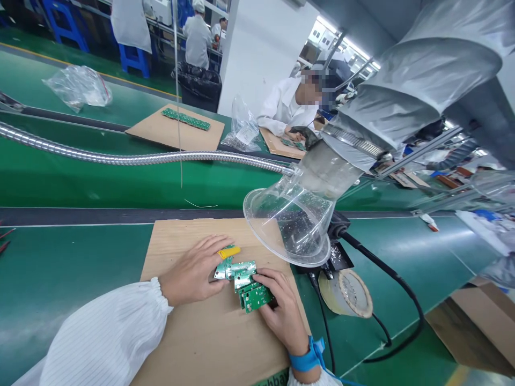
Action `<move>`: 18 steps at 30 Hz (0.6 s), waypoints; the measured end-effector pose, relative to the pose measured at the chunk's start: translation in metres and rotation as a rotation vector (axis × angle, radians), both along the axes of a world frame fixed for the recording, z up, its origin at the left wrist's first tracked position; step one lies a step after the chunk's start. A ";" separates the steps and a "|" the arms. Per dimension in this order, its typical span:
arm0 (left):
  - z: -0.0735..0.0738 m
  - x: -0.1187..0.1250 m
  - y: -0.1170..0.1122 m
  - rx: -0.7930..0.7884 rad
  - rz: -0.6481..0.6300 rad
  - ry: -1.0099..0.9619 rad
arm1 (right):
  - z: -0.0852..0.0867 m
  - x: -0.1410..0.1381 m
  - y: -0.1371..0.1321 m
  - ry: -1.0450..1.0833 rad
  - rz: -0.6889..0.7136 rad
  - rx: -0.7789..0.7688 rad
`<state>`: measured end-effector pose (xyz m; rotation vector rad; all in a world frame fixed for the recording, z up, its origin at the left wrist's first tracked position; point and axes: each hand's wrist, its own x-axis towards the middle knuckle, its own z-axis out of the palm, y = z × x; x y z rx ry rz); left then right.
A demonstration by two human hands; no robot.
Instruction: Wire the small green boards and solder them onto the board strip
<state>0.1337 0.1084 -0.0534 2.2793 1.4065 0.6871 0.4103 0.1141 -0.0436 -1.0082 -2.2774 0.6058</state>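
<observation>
Circuit boards — overlapping row, long axis slanting far-left to near-right; left hand closed on far end, right hand pinching near end — neither nearer.

The left forearm reaches in from the lower left, covered by a loose white sleeve gathered at the wrist. The left hand is back up, fingers stretched forward and rightward, one tip wearing a yellow cover, the thumb set lower and apart from them. The right hand angles up and leftward, fingers bent, thumb below, closed in a hold. A blue strap circles the right wrist, with white cuff behind. The hands are near each other, not touching.
</observation>
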 end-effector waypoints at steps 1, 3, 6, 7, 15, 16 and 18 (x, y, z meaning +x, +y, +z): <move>0.000 0.000 0.000 0.008 0.001 -0.003 | 0.000 0.000 0.000 0.007 -0.005 -0.009; 0.001 -0.001 -0.001 0.018 -0.001 -0.008 | 0.000 0.000 0.000 0.021 -0.011 -0.020; 0.000 -0.002 0.000 0.040 0.016 -0.007 | -0.001 0.000 0.001 0.045 -0.005 -0.012; -0.001 -0.002 0.001 0.054 0.048 -0.010 | -0.001 0.001 0.002 0.051 0.001 -0.006; -0.012 0.003 0.009 0.167 0.097 0.008 | -0.004 -0.001 0.003 0.074 0.022 0.015; -0.011 0.004 0.009 0.158 0.049 0.028 | -0.004 -0.002 0.004 0.074 0.011 0.028; -0.007 0.007 0.007 0.136 -0.008 0.057 | -0.004 -0.003 0.004 0.067 -0.005 0.063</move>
